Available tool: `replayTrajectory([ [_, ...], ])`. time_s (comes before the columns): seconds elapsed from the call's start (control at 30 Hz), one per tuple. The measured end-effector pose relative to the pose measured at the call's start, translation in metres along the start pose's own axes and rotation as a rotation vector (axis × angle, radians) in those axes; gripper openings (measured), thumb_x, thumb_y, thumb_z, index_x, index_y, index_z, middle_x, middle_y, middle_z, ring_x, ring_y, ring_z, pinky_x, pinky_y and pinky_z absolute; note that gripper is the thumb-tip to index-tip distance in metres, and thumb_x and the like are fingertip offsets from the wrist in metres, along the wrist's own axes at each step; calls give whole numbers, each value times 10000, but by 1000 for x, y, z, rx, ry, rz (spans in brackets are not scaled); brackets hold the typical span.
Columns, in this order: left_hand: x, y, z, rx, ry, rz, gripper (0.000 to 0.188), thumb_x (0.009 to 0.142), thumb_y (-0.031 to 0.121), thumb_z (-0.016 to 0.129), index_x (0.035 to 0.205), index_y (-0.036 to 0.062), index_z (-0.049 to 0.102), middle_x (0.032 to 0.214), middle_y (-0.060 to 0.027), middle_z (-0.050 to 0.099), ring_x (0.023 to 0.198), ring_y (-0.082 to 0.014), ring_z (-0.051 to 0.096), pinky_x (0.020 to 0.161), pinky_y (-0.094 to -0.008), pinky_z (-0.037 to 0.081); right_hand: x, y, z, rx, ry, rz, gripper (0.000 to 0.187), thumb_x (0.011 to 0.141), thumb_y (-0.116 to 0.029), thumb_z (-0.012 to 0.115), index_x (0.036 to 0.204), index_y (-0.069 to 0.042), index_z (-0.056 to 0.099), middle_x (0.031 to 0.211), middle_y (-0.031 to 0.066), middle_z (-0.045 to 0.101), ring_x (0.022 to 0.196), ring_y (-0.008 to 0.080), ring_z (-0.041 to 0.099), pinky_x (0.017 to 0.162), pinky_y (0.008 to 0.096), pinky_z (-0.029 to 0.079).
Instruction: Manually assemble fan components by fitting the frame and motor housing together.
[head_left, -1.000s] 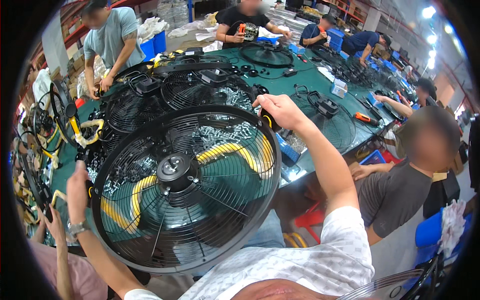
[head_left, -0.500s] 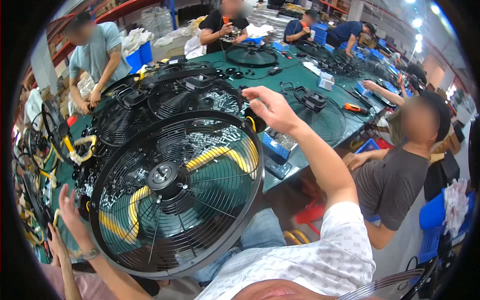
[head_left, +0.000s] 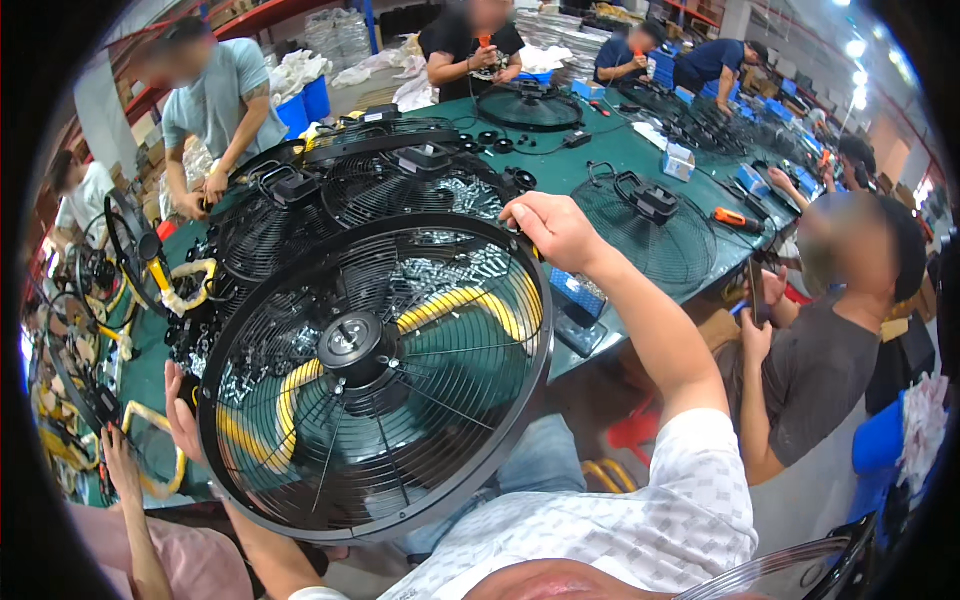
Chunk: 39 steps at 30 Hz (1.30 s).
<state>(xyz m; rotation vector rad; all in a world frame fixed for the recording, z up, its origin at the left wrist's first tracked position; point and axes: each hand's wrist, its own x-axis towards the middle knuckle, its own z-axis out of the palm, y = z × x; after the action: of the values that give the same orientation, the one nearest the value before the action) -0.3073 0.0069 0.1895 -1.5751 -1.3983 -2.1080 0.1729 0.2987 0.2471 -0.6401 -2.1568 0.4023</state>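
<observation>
A large round black fan [head_left: 352, 505] with a wire grille stands tilted in front of me. Through its grille shows a bent yellow tube [head_left: 445, 304]. At the fan's upper right rim, my right hand [head_left: 556, 232] is closed, its fingers curled over the edge; the side knob there is hidden beneath it. Against the left rim lies my left hand [head_left: 182, 412], with fingers stretched upward and partly covered by the rim. Small metal fasteners [head_left: 470, 200] lie in a heap behind the fan.
More black fans [head_left: 265, 225] crowd the green table [head_left: 600, 150] behind. A fan grille [head_left: 650, 235], an orange-handled power tool [head_left: 737, 219] and a blue box [head_left: 577, 293] lie on the right. Co-workers stand around; one at right [head_left: 820, 370] holds a phone. Another person's hand [head_left: 122, 468] is at lower left.
My left hand has come in against the fan's left rim. My right hand's fingers have curled down onto the right rim. The co-worker at right now holds up a phone.
</observation>
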Motion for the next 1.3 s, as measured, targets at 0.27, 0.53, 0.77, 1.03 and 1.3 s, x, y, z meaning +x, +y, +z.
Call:
replayTrajectory([
  [0.27,78,18,-23,1070,-620,44,541,968,502,466,1021,5,675,884,-131,686,787,-181,633,671,-339,462,-1,-8,7,-51,51,-17,289,972,-197,462,955,26,646,840,127,658,769,217,631,728,317,491],
  [0.53,-9,15,1,223,143,-4,263,969,130,444,1105,1,628,1221,-138,639,1121,-233,606,963,-321,458,0,-8,9,30,-22,-56,295,1004,-148,409,963,54,620,843,104,618,784,184,575,748,294,451],
  [0.77,55,50,-28,475,-102,-356,383,961,315,516,1041,-30,664,1059,-135,698,933,-180,651,807,-305,495,-8,4,14,44,5,-12,296,1021,-153,398,1007,62,602,865,85,611,798,147,553,765,267,440],
  [1.03,21,24,-13,380,-82,-225,377,996,264,432,948,-29,665,1047,-145,688,896,-197,641,844,-312,484,-8,-3,14,40,5,-22,308,1026,-146,372,1007,69,592,901,103,612,828,172,568,793,281,445],
  [1.3,40,36,-15,384,-50,-126,271,862,118,528,1075,-1,647,1095,-132,681,956,-218,661,851,-315,502,-14,0,22,40,117,-47,287,1021,-116,375,999,72,591,943,123,620,881,200,587,844,295,447],
])
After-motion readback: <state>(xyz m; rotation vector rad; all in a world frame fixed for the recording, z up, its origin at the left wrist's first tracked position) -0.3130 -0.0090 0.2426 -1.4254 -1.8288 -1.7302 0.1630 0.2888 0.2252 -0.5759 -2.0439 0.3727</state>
